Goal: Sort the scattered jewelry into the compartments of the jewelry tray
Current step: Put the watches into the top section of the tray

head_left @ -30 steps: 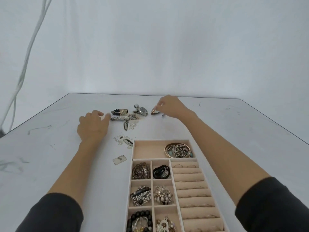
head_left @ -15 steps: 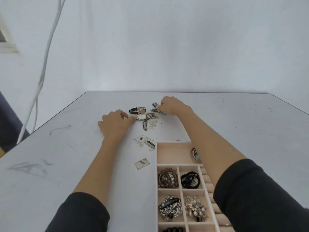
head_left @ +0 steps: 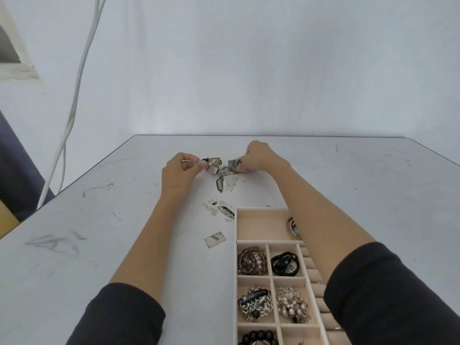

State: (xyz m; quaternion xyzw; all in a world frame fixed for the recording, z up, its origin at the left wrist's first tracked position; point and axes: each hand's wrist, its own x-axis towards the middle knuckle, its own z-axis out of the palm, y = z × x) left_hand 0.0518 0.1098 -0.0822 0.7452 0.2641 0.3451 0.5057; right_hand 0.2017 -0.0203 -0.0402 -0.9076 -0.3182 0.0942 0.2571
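Note:
Far across the grey table, my left hand [head_left: 180, 171] pinches one end of a silver link watch [head_left: 213, 168]. My right hand [head_left: 258, 155] grips a second silver watch [head_left: 234, 162] by its band. Another watch with a dark strap [head_left: 211, 160] lies between the hands. Below them are a dark oval pendant [head_left: 220, 184] with its chain, a second pendant and chain [head_left: 225, 210], and a small rectangular plate [head_left: 215, 239]. The beige jewelry tray [head_left: 236, 227] sits near me at the right, with bracelets and beads in its small compartments. My right forearm hides part of the tray.
A bangle [head_left: 292, 226] lies in the tray's wide top compartment, half under my forearm. White cables [head_left: 74, 100] hang by the wall at the left. The table's left edge [head_left: 74, 185] runs diagonally, with a dark chair beyond it.
Both hands have closed on watches in the pile and lifted them slightly. The view has shifted, so the tray now sits further right and lower.

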